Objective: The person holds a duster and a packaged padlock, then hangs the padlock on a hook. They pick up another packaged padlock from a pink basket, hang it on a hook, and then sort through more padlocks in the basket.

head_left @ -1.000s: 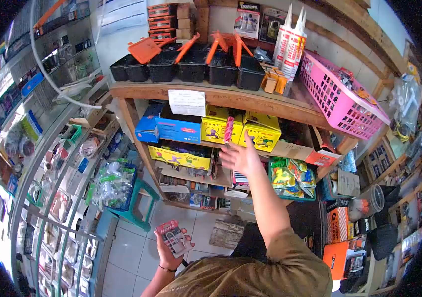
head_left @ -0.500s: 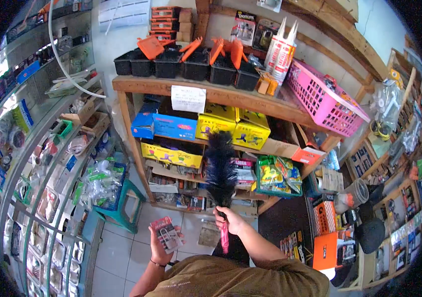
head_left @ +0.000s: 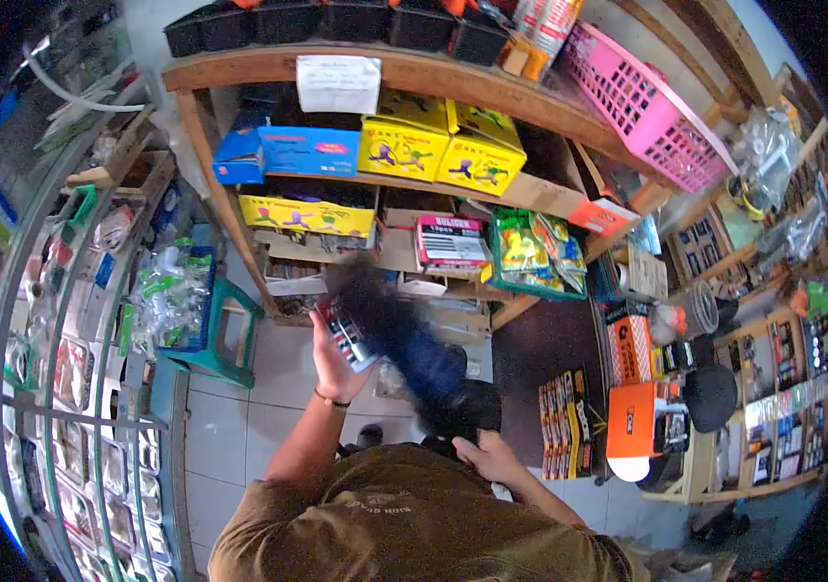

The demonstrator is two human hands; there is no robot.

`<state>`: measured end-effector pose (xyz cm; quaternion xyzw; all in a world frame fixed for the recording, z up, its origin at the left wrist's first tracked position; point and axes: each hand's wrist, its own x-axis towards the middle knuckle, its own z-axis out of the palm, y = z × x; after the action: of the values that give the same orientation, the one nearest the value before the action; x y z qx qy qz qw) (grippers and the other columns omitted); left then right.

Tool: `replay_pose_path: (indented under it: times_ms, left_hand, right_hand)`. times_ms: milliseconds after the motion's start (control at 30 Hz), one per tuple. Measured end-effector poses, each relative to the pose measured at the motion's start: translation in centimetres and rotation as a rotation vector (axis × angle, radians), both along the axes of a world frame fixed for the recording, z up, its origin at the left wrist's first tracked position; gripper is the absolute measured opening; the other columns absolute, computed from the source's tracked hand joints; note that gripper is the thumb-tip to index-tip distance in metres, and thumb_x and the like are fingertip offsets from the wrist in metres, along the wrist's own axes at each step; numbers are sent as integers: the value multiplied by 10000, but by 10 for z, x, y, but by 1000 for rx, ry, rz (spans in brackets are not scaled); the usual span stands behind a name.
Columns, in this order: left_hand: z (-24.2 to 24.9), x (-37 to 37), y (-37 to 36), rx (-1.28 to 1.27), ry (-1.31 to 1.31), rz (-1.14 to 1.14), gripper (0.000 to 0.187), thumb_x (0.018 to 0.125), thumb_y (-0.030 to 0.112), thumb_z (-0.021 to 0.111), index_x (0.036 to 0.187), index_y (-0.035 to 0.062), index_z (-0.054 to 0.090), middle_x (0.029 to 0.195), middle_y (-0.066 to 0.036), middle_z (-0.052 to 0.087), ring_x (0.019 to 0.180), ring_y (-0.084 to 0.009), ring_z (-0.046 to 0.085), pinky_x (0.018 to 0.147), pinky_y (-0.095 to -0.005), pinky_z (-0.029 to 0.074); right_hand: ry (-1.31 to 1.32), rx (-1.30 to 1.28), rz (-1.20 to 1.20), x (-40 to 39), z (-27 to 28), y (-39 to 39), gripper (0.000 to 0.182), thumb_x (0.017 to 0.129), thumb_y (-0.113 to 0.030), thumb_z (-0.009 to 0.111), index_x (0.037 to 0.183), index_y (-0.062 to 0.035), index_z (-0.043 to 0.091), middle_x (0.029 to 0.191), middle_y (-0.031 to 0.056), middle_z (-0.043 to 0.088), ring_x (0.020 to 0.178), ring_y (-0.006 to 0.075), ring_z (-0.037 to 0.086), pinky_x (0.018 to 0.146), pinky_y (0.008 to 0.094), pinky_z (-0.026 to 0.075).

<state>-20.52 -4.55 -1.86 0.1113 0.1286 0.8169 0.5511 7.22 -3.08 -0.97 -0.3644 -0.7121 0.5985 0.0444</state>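
The step in hand looks like dusting: the left hand [head_left: 336, 369] grasps a flat, printed pack [head_left: 347, 338] above the tiled floor [head_left: 215, 427], and the right hand's [head_left: 488, 458] grip is wrapped round a soft, dark duster [head_left: 422, 357] whose blurred tuft overlaps it. The next stroke calls for a steady pack. Smooth yellow boxes [head_left: 482, 150] sit beneath a wooden shelf [head_left: 453, 84].

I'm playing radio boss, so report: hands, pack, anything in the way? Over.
Left hand: holding pack. Right hand: gripping duster, blurred. In the way: duster, hiding part of pack.
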Motion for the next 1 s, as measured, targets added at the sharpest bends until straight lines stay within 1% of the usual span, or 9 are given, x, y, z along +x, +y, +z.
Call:
replay_pose_path:
  times_ms: [67, 200, 300, 433, 467, 600, 733, 833, 1000]
  left_hand:
    - [-7, 3, 23, 337, -145, -195, 667, 825, 623, 344, 1290, 145, 371, 1311, -144, 396, 1145, -370, 428, 904, -536, 378]
    - [-7, 21, 33, 231, -213, -140, 600, 874, 549, 311, 1267, 104, 397, 1257, -98, 472, 1144, -277, 455, 944, -453, 370]
    - [-19, 27, 46, 239, -216, -351, 727, 796, 639, 381, 1280, 96, 382, 1315, -136, 395, 1162, -361, 415, 942, -583, 308]
    - [-40, 36, 51, 291, -513, -319, 783, 782, 668, 374, 1319, 100, 322, 1311, -160, 386, 1180, -352, 388, 972, -515, 310]
    - [-1, 45, 48, 82, -244, -232, 731, 802, 636, 382, 1299, 101, 353, 1278, -162, 423, 1179, -337, 395, 980, -478, 320]
    - [-36, 53, 67, 321, -193, -430, 805, 785, 665, 369, 1331, 79, 288, 1381, -141, 285, 1217, -363, 340, 931, -627, 289]
    - [-15, 69, 67, -24, -290, -249, 741, 803, 633, 365, 1302, 86, 353, 1291, -148, 427, 1156, -402, 405, 979, -513, 311]
    - [2, 75, 78, 329, -301, -539, 719, 820, 619, 335, 1306, 89, 346, 1311, -170, 392, 1194, -394, 360, 969, -562, 292]
    - [8, 82, 74, 8, -161, -295, 810, 775, 673, 379, 1335, 96, 284, 1324, -163, 372, 1196, -359, 375, 952, -542, 320]
  right_hand:
    - [-108, 163, 29, 6, 10, -3, 376, 895, -304, 492, 647, -26, 543, 518, 62, 536, 411, 146, 457, 428, 310, 360]
    - [-289, -42, -168, 14, 7, -12, 250, 859, -244, 551, 739, -26, 579, 554, 85, 564, 464, 164, 524, 477, 317, 415]
    - [-15, 344, -99, 13, 17, -24, 348, 889, -284, 516, 653, -29, 533, 462, 24, 461, 383, 112, 408, 382, 273, 326]
    - [-248, -101, -451, 27, -10, -34, 247, 857, -185, 566, 807, 57, 567, 531, 58, 533, 437, 130, 472, 432, 290, 387]
    - [-241, -15, -388, 30, -12, -32, 231, 863, -176, 557, 814, 48, 572, 538, 61, 541, 466, 127, 486, 463, 286, 402]
    - [-90, 210, -220, 37, -4, -39, 338, 855, -289, 551, 763, 36, 542, 550, 161, 515, 461, 227, 489, 477, 357, 393]
    - [-305, 168, -477, 39, -5, -42, 298, 832, -240, 575, 906, 50, 569, 601, 196, 546, 474, 271, 492, 487, 376, 394]
    - [-135, 403, -248, 47, 2, -40, 330, 857, -290, 548, 815, 37, 553, 560, 186, 512, 477, 269, 485, 493, 383, 391]
    - [-350, 33, -480, 51, -13, -40, 286, 834, -257, 570, 854, 29, 574, 708, 209, 594, 610, 349, 574, 549, 406, 433]
